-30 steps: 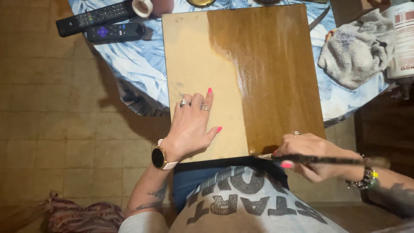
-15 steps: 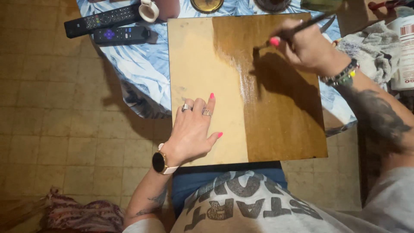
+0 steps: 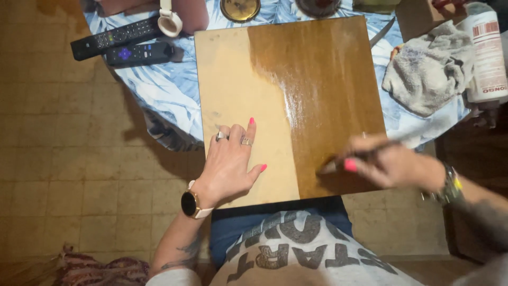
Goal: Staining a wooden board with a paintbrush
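Since half a second earlier, my right hand (image 3: 389,164) swept the brush (image 3: 365,153), fingers pinching it, down to the board's (image 3: 317,79) near edge; left hand (image 3: 227,164) lay spread flat. Long, even strokes suited best.

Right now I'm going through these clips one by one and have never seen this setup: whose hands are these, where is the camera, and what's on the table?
No machine here: a camera worn on the person's head looks down at their own bare hands. The left hand presses flat on the pale, unstained part of a wooden board. The right hand holds a thin brush at the board's dark, wet-looking stained half. The motion blurs it. The board lies on a table with a blue leaf-patterned cloth. Around it: two remote controls, a grey rag and a white spray can.
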